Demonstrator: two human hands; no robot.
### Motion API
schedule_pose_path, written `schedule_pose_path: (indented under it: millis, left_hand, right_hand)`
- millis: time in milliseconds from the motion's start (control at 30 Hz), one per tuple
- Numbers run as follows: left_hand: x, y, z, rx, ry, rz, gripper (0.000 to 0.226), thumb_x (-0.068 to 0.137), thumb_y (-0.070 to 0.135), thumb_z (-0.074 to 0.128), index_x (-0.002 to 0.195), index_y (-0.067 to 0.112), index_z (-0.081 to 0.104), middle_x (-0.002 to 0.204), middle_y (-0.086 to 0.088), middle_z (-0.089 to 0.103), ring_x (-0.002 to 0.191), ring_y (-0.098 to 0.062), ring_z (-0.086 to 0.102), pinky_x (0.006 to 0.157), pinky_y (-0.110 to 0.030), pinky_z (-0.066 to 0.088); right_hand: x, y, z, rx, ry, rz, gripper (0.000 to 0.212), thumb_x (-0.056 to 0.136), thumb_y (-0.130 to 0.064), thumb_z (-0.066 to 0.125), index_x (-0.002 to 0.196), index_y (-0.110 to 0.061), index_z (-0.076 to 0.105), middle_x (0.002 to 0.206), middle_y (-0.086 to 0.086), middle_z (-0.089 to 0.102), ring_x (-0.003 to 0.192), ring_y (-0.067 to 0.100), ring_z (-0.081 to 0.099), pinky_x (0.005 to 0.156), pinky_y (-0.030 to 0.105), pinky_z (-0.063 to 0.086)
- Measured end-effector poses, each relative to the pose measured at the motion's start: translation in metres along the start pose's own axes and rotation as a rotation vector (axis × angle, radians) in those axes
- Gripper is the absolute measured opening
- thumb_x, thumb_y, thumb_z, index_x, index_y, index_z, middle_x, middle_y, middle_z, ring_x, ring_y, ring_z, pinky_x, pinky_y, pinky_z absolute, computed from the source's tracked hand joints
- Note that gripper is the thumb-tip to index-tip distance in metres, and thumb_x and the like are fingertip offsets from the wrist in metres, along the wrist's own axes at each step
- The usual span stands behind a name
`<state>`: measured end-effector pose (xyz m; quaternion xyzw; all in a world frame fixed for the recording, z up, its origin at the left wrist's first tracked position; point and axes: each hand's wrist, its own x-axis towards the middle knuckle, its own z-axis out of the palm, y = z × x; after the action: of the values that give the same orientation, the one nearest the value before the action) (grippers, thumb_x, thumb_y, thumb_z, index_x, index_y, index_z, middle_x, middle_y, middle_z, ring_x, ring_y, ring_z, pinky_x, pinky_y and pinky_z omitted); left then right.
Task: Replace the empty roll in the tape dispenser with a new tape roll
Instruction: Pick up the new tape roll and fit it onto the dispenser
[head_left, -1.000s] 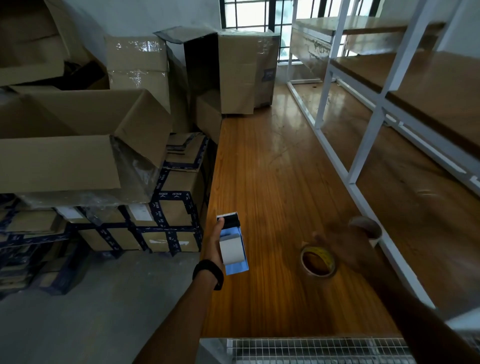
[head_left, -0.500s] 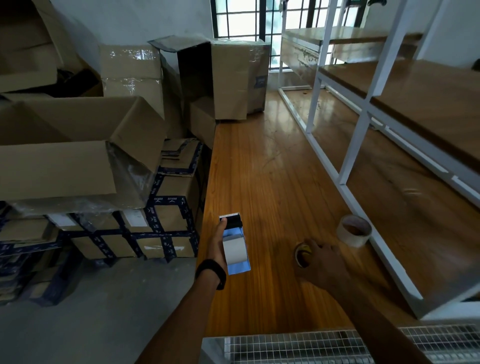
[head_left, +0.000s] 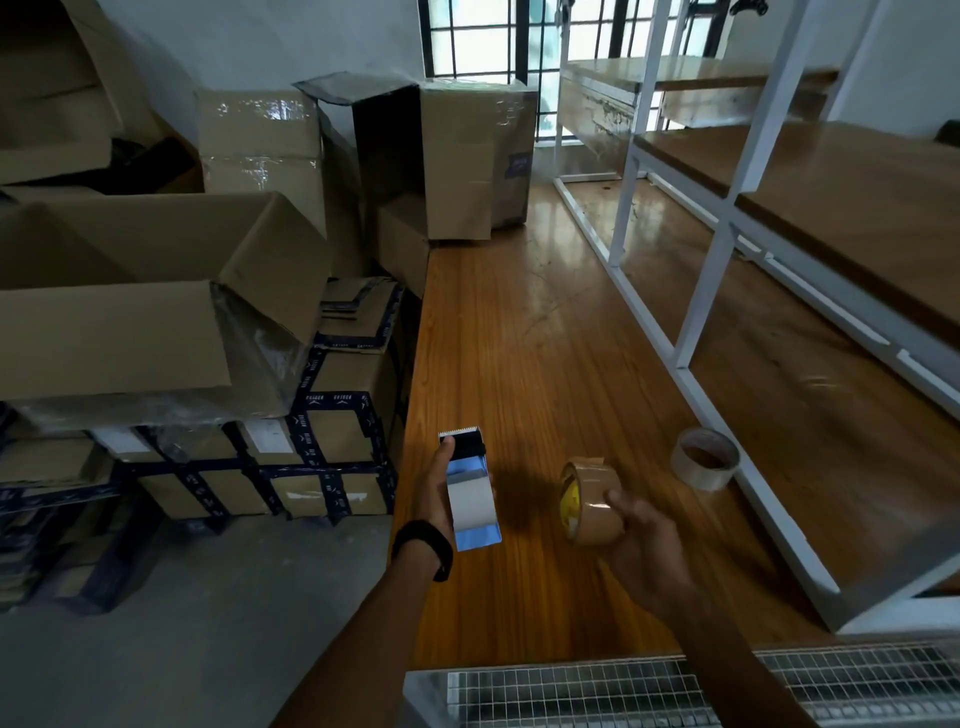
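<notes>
My left hand (head_left: 435, 493) grips a blue tape dispenser (head_left: 470, 488) with a black toothed cutter at its far end, held over the left edge of the wooden table (head_left: 519, 364). To the right of it, my right hand (head_left: 641, 548) holds a brown tape roll (head_left: 592, 501) with a yellow inner core, lifted off the table and tilted on edge. A pale, empty cardboard roll (head_left: 705, 458) lies flat on the table farther right, beside the white shelf frame.
A white metal shelf frame (head_left: 701, 291) with wooden boards runs along the table's right side. Stacked cardboard boxes (head_left: 156, 291) crowd the left, and more boxes (head_left: 467, 156) stand at the table's far end. A wire mesh grid (head_left: 623, 686) lies at the near edge.
My right hand closed on the brown tape roll lying on the table and lifted it up on edge. The left hand kept hold of the dispenser in much the same place.
</notes>
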<state>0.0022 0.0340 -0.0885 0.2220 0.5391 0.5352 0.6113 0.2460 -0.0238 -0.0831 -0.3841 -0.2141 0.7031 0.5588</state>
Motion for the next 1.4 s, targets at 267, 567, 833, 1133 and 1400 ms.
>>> schedule_pose_path:
  millis: [267, 567, 833, 1133, 1400]
  left_hand:
    - [-0.017, 0.012, 0.025, 0.018, -0.028, 0.009, 0.028, 0.098, 0.044, 0.052, 0.083, 0.022, 0.059, 0.049, 0.005, 0.065, 0.040, -0.009, 0.059, 0.053, -0.027, 0.043]
    - [-0.021, 0.013, 0.040, 0.080, -0.002, 0.069, 0.030, 0.095, 0.051, 0.051, 0.109, 0.025, 0.057, 0.093, -0.010, 0.065, 0.070, -0.023, 0.064, 0.054, -0.027, 0.049]
    - [-0.022, 0.015, 0.046, 0.136, -0.032, 0.120, 0.021, 0.094, 0.052, 0.052, 0.103, 0.035, 0.059, 0.102, -0.012, 0.066, 0.075, -0.025, 0.066, 0.060, -0.032, 0.051]
    - [-0.022, 0.011, 0.052, 0.170, -0.073, 0.120, 0.040, 0.093, 0.054, 0.051, 0.115, 0.023, 0.063, 0.111, -0.017, 0.068, 0.084, -0.030, 0.066, 0.065, -0.034, 0.052]
    - [-0.019, 0.003, 0.052, 0.144, -0.059, 0.080, 0.056, 0.083, 0.069, 0.055, 0.114, 0.023, 0.065, 0.109, -0.021, 0.070, 0.084, -0.035, 0.067, 0.067, -0.038, 0.053]
  right_hand:
    - [-0.009, 0.008, 0.050, 0.056, 0.043, -0.057, 0.023, 0.101, -0.021, 0.043, 0.110, -0.010, 0.061, 0.106, 0.016, 0.072, 0.103, 0.036, 0.063, 0.082, 0.047, 0.049]
    - [-0.002, 0.014, 0.073, -0.229, 0.007, -0.088, 0.036, 0.101, -0.035, 0.045, 0.122, -0.011, 0.060, 0.122, 0.020, 0.067, 0.108, 0.032, 0.066, 0.082, 0.043, 0.053]
    - [0.000, 0.005, 0.073, -0.299, 0.006, -0.073, 0.037, 0.104, -0.032, 0.036, 0.125, -0.009, 0.057, 0.123, 0.023, 0.065, 0.112, 0.039, 0.062, 0.079, 0.043, 0.052]
    - [-0.001, 0.003, 0.077, -0.285, -0.035, -0.051, 0.032, 0.103, -0.032, 0.040, 0.121, -0.014, 0.060, 0.114, 0.015, 0.069, 0.100, 0.029, 0.068, 0.070, 0.039, 0.055]
    - [-0.006, -0.001, 0.076, -0.217, 0.007, 0.019, 0.025, 0.101, -0.032, 0.046, 0.117, -0.019, 0.061, 0.114, 0.012, 0.068, 0.103, 0.028, 0.066, 0.093, 0.055, 0.051]
